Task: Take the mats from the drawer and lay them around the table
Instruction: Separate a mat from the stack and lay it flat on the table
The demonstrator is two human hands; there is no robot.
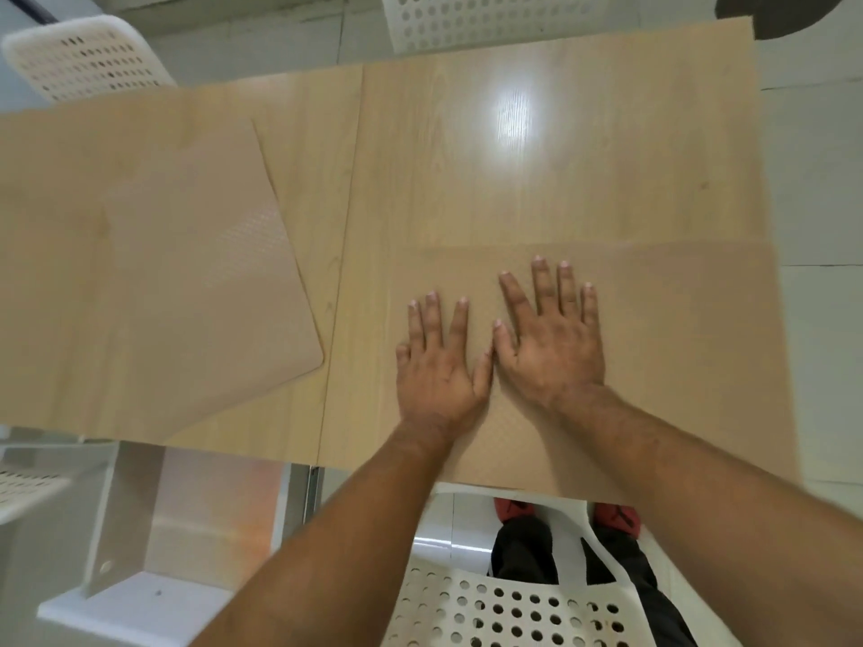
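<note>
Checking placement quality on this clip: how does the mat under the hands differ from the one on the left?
The right mat lies square to the table edge; the left mat sits skewed. The left hand and right hand press flat on the right mat; nothing touches the left mat. Both are tan and textured.

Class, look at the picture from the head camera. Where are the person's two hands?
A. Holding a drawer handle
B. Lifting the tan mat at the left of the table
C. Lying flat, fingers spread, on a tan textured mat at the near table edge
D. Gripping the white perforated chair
C: the left hand and right hand lie palm down, side by side, on the tan textured mat at the light wooden table's near edge.
</note>
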